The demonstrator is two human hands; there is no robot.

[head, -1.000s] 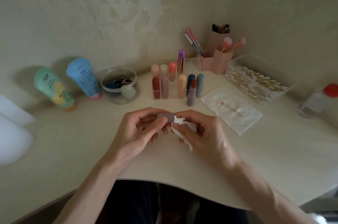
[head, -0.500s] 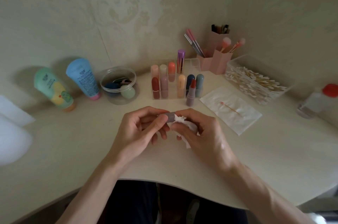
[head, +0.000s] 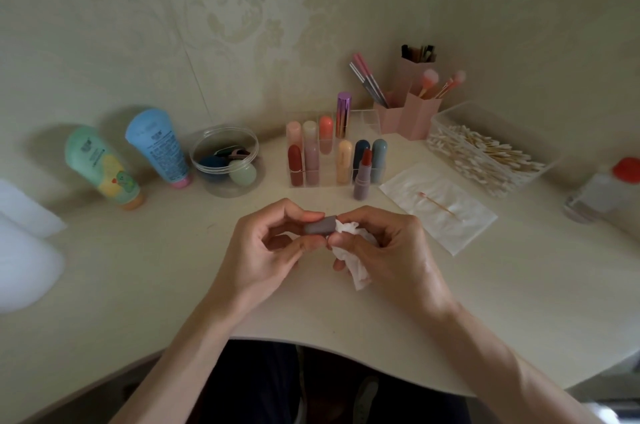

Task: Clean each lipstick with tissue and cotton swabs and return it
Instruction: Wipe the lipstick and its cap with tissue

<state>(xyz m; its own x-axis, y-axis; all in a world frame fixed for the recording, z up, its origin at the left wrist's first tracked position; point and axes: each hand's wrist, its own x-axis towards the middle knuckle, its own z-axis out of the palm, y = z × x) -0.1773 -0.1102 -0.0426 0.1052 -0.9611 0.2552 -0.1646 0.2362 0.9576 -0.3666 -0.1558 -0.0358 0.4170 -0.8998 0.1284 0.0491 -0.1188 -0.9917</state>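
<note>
My left hand (head: 266,247) pinches a grey-mauve lipstick cap (head: 320,225), held sideways above the table. My right hand (head: 388,250) grips a crumpled white tissue (head: 353,250) and presses it against the cap's open end. The uncapped lipstick (head: 362,179), red bullet showing, stands upright in front of the clear organizer (head: 329,153), which holds several capped lipsticks. A used cotton swab (head: 437,204) lies on a flat tissue sheet (head: 440,207) to the right.
A clear box of cotton swabs (head: 485,153) and pink brush holders (head: 412,112) stand at the back right. A red-capped bottle (head: 602,188) is at far right. Two tubes (head: 104,167) and a round clear jar (head: 225,160) stand at the left.
The cap and tissue have shifted slightly between my fingers as the tissue works at the cap's end. Both hands stay in the same spot.
</note>
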